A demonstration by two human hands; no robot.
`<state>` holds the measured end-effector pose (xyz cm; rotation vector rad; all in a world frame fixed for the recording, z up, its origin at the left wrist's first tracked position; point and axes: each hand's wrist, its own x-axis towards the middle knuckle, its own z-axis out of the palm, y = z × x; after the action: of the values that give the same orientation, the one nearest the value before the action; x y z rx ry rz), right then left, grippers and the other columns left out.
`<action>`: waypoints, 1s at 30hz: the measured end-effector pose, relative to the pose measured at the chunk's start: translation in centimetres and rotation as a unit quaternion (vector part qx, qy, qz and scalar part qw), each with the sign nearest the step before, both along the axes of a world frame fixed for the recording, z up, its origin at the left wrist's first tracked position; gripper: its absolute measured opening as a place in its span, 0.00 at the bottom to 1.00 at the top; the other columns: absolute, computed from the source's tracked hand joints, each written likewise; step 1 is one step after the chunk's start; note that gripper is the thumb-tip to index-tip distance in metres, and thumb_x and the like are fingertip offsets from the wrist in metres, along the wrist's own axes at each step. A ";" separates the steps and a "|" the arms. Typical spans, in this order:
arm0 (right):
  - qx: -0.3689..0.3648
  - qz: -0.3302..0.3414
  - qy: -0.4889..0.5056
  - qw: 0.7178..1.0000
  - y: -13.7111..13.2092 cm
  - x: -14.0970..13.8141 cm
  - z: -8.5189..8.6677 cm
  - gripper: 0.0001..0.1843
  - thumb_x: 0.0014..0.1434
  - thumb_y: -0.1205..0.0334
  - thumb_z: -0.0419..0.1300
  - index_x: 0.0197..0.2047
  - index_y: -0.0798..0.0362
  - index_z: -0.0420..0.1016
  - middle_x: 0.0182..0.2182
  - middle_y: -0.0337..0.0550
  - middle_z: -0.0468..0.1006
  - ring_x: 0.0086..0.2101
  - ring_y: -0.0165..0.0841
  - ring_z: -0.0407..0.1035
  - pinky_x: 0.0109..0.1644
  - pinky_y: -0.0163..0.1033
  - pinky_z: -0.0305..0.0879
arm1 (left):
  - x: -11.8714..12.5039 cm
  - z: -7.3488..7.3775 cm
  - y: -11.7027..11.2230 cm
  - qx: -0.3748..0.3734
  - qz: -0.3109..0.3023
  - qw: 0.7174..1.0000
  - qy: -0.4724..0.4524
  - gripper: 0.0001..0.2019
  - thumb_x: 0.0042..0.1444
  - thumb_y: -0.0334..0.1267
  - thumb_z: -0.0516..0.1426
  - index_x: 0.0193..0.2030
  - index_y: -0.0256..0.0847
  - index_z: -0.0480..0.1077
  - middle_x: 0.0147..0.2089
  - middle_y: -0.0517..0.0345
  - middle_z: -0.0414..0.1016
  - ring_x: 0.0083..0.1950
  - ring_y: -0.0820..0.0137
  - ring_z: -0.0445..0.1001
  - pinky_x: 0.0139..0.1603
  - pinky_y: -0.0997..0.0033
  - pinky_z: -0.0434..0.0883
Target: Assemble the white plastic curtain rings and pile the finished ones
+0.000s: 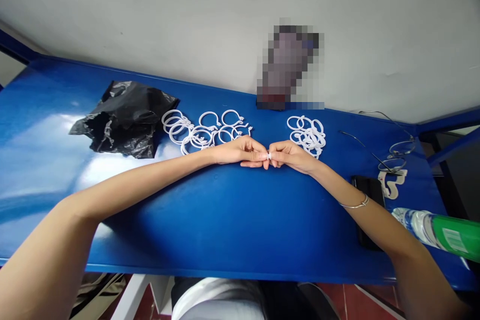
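Observation:
My left hand (242,151) and my right hand (290,155) meet fingertip to fingertip over the blue table (225,220). Both pinch one small white plastic ring (268,155), mostly hidden by the fingers. Behind my left hand lies a spread of several white rings (204,131). A tighter heap of white rings (307,134) sits just behind my right hand. A thin bracelet (356,204) circles my right wrist.
A crumpled black plastic bag (125,117) lies at the back left. A dark phone (369,195), wire-framed glasses (397,156), a white clip-like piece (392,183) and a lying water bottle (438,232) crowd the right end. A blurred dark object (288,67) stands against the wall.

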<state>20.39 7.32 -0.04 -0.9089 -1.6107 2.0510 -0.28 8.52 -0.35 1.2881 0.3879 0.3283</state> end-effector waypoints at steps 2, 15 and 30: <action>0.005 0.002 0.000 1.000 -0.1 0.0 0.0 0.20 0.55 0.47 0.63 0.24 0.55 0.70 0.23 0.40 0.73 0.23 0.26 0.61 0.27 0.32 0.57 | 0.0 -0.1 0.0 0.000 -0.001 1.000 -0.002 0.21 0.57 0.52 0.57 0.33 0.31 0.75 0.20 0.60 0.63 0.19 0.79 0.56 0.23 0.76 0.59; 0.015 -0.002 0.034 0.999 -0.2 0.5 -0.1 0.19 0.57 0.47 0.62 0.26 0.55 0.71 0.26 0.40 0.72 0.24 0.26 0.62 0.26 0.32 0.57 | -0.1 -0.5 0.1 -0.007 0.034 0.999 -0.013 0.20 0.54 0.50 0.60 0.35 0.31 0.77 0.22 0.57 0.69 0.19 0.79 0.60 0.22 0.77 0.62; 0.046 0.032 0.069 0.996 -0.2 0.6 -0.4 0.12 0.60 0.57 0.61 0.31 0.58 0.74 0.29 0.42 0.76 0.23 0.22 0.62 0.23 0.27 0.55 | -0.2 0.1 0.0 0.019 0.026 0.999 0.018 0.18 0.53 0.49 0.61 0.36 0.30 0.77 0.25 0.54 0.72 0.20 0.80 0.62 0.22 0.79 0.63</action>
<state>20.95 7.07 -0.44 -0.6780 -1.6638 2.0160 -0.48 8.51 -0.24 1.3250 0.4484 0.3574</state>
